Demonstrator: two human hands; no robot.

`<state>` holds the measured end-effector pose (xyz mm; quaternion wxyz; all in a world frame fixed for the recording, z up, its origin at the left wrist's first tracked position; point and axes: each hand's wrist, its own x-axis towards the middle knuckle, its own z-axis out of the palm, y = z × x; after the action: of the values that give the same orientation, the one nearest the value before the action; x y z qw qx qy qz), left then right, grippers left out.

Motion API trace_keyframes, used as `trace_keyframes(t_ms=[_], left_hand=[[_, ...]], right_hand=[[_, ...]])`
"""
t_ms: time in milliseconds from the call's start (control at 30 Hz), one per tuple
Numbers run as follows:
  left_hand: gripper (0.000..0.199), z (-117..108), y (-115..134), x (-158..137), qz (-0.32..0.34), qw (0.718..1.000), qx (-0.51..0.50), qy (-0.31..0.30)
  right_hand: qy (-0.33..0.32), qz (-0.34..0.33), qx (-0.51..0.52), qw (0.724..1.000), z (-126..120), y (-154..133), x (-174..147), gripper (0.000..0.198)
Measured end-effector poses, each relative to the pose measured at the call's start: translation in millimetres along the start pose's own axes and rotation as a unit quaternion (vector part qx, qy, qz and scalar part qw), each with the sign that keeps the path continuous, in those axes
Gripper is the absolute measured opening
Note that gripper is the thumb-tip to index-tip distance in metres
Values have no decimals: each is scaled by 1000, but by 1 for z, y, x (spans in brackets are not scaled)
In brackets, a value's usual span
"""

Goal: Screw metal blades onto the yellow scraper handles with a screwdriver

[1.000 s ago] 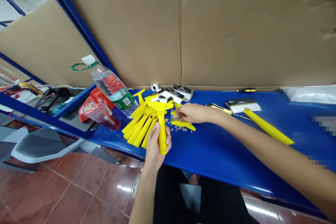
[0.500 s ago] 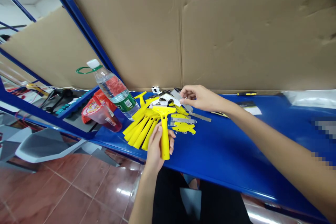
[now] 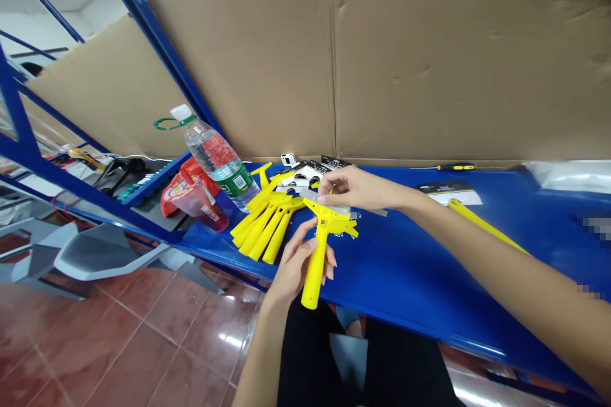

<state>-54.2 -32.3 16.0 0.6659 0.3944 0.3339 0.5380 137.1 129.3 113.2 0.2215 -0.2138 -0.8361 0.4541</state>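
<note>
My left hand point(image 3: 296, 264) grips the handle of a yellow plastic scraper point(image 3: 317, 254), held upright over the front edge of the blue table point(image 3: 405, 273). My right hand point(image 3: 356, 187) pinches a thin metal blade point(image 3: 344, 208) and holds it against the scraper's wide head. A fan of several more yellow scrapers point(image 3: 265, 219) lies on the table just to the left. Another yellow scraper part point(image 3: 344, 229) lies flat behind the held scraper's head.
A water bottle point(image 3: 214, 159) leans over a red snack bag point(image 3: 184, 194) at the left. Black-and-white blade packets point(image 3: 310, 170) lie near the cardboard wall point(image 3: 382, 57). A yellow pole point(image 3: 482, 222), another packet point(image 3: 449, 191) and a screwdriver point(image 3: 451, 167) lie to the right.
My right hand picked a metal blade off the table and brought it to the head of the scraper. My left hand tilted the scraper and moved it right, toward me.
</note>
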Motion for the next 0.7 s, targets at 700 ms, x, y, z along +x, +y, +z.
trace_keyframes(t_ms=[700], left_hand=[[43,16,4,4,12,988,61,142]], right_hand=[[-80,33,43,995,32,0,1,31]])
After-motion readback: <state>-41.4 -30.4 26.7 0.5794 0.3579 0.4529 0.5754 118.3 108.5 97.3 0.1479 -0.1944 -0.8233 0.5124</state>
